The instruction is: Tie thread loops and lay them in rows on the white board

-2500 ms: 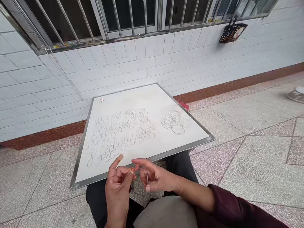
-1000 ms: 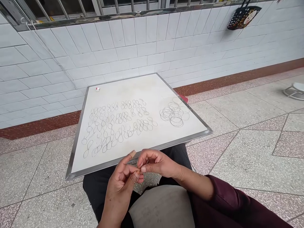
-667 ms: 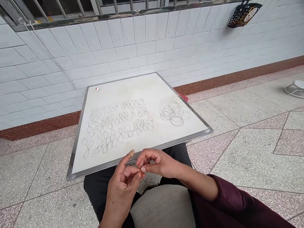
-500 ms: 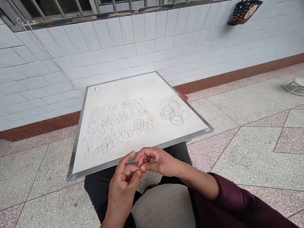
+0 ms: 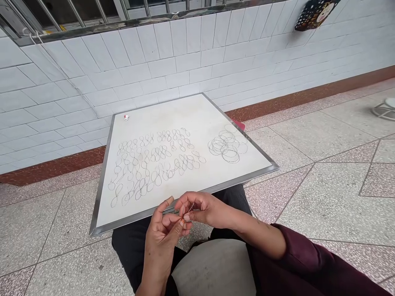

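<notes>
Just past the near edge of the board, over my lap, my left hand (image 5: 166, 234) and my right hand (image 5: 203, 209) meet at the fingertips. Both are closed in a pinch on one thin wire loop (image 5: 191, 206), part of which arcs up between the right thumb and fingers. The lower part of the wire is hidden by the fingers. On the white board (image 5: 166, 111) lie rows of thin wires twisted into figure-eights (image 5: 157, 153). To their right is a loose pile of round wire rings (image 5: 226, 146), overlapping each other.
A small red and white object (image 5: 126, 118) sits at the board's far left corner. The board's metal rim (image 5: 262, 169) lies close before my hands. Behind stands a white tiled wall (image 5: 185, 61) with a hanging dark basket (image 5: 316, 14). A white stool (image 5: 385, 109) is far right.
The hands keep nearly the same pinch on the wire loop, with the left hand shifted very slightly right. The view has moved a little; the wires on the board lie as before.
</notes>
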`<action>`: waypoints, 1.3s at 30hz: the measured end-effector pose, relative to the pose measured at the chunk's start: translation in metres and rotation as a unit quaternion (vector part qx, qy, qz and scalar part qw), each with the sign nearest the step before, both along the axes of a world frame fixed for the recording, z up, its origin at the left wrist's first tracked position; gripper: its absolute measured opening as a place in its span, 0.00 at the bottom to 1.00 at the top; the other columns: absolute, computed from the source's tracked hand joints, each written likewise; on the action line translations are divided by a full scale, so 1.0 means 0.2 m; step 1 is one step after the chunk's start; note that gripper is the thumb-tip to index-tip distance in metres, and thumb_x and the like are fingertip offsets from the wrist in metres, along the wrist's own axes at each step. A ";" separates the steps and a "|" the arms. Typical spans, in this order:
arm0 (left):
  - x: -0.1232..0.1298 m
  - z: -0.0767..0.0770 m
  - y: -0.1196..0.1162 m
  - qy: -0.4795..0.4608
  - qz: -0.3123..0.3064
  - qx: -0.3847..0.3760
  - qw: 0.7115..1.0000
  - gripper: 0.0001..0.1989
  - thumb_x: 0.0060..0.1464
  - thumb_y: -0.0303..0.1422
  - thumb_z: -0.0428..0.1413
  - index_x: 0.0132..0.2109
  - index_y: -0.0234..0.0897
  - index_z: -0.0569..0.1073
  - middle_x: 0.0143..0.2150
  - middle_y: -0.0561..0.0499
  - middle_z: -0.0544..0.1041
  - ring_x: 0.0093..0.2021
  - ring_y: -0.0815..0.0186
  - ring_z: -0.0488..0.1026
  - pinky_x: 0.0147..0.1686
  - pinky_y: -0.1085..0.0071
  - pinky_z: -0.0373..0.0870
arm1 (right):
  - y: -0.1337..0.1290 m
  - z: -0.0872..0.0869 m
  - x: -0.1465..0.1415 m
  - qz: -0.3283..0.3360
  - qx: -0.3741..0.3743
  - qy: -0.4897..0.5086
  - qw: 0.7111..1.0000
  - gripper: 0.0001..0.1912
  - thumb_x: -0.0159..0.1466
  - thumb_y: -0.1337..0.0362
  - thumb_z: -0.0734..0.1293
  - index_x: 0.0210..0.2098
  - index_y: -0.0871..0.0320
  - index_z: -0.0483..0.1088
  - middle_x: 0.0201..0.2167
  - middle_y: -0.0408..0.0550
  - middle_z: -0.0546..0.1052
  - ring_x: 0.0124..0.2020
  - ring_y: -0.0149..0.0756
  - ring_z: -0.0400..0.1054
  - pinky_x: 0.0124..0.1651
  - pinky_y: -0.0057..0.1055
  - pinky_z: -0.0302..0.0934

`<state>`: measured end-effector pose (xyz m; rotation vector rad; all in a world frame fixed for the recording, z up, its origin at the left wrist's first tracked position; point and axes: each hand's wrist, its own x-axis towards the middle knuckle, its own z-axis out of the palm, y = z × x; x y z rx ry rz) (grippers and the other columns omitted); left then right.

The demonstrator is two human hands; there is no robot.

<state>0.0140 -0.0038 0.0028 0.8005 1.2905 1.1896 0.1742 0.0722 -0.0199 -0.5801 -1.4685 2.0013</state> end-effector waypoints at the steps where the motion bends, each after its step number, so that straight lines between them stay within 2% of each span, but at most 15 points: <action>1: 0.01 0.01 0.00 -0.001 0.006 0.004 1.000 0.31 0.50 0.39 0.65 0.60 0.40 0.67 0.29 0.55 0.80 0.31 0.62 0.79 0.36 0.64 0.76 | 0.00 0.00 0.00 0.006 -0.001 0.008 1.000 0.16 0.62 0.60 0.72 0.48 0.56 0.72 0.36 0.42 0.74 0.33 0.27 0.70 0.39 0.29 0.66; 7: 0.03 0.01 -0.02 -0.003 0.041 0.029 0.999 0.29 0.49 0.37 0.65 0.58 0.41 0.68 0.28 0.56 0.79 0.29 0.64 0.78 0.35 0.65 0.74 | 0.00 -0.03 0.00 0.034 0.002 0.062 0.997 0.19 0.65 0.59 0.70 0.53 0.56 0.68 0.39 0.44 0.73 0.33 0.28 0.71 0.41 0.32 0.67; 10: 0.02 -0.01 -0.02 0.011 0.038 0.041 0.998 0.30 0.52 0.38 0.64 0.60 0.41 0.65 0.29 0.55 0.79 0.32 0.63 0.78 0.38 0.65 0.74 | -0.01 -0.03 -0.01 0.001 0.000 0.073 0.997 0.23 0.64 0.60 0.71 0.56 0.53 0.64 0.40 0.43 0.72 0.33 0.27 0.71 0.41 0.32 0.67; 15: 0.01 -0.05 -0.03 0.033 0.034 0.046 0.998 0.33 0.54 0.40 0.63 0.64 0.42 0.61 0.32 0.55 0.80 0.35 0.62 0.79 0.42 0.62 0.74 | -0.02 -0.03 -0.02 -0.040 -0.058 0.059 0.996 0.22 0.59 0.60 0.75 0.49 0.55 0.65 0.35 0.40 0.73 0.30 0.28 0.71 0.37 0.31 0.67; 20: 0.01 -0.05 -0.03 0.040 0.036 0.043 0.998 0.33 0.55 0.41 0.62 0.64 0.44 0.61 0.33 0.55 0.80 0.34 0.62 0.79 0.43 0.62 0.74 | -0.01 -0.03 -0.03 -0.052 -0.068 0.052 0.995 0.22 0.57 0.59 0.77 0.46 0.56 0.66 0.33 0.39 0.74 0.31 0.28 0.71 0.36 0.29 0.65; 25: 0.00 -0.05 -0.02 0.024 0.013 0.030 0.999 0.33 0.56 0.40 0.62 0.64 0.43 0.59 0.32 0.55 0.80 0.31 0.63 0.78 0.39 0.63 0.74 | 0.00 -0.03 -0.03 -0.037 -0.069 0.069 0.995 0.22 0.57 0.60 0.77 0.46 0.57 0.66 0.32 0.39 0.74 0.31 0.29 0.71 0.38 0.30 0.65; 33: 0.00 -0.05 -0.01 -0.065 -0.026 -0.007 0.998 0.27 0.55 0.37 0.62 0.60 0.40 0.65 0.28 0.55 0.77 0.26 0.67 0.74 0.31 0.69 0.71 | 0.01 -0.01 -0.01 0.010 -0.061 0.102 0.993 0.19 0.60 0.61 0.75 0.46 0.57 0.66 0.32 0.38 0.74 0.29 0.27 0.70 0.37 0.29 0.64; 39: 0.02 -0.08 0.02 -0.100 -0.035 -0.018 0.994 0.26 0.54 0.36 0.63 0.58 0.38 0.66 0.27 0.55 0.76 0.25 0.69 0.72 0.29 0.71 0.69 | 0.04 -0.08 -0.01 0.023 -0.052 0.096 0.994 0.18 0.61 0.61 0.74 0.46 0.58 0.65 0.33 0.39 0.73 0.30 0.28 0.70 0.37 0.31 0.65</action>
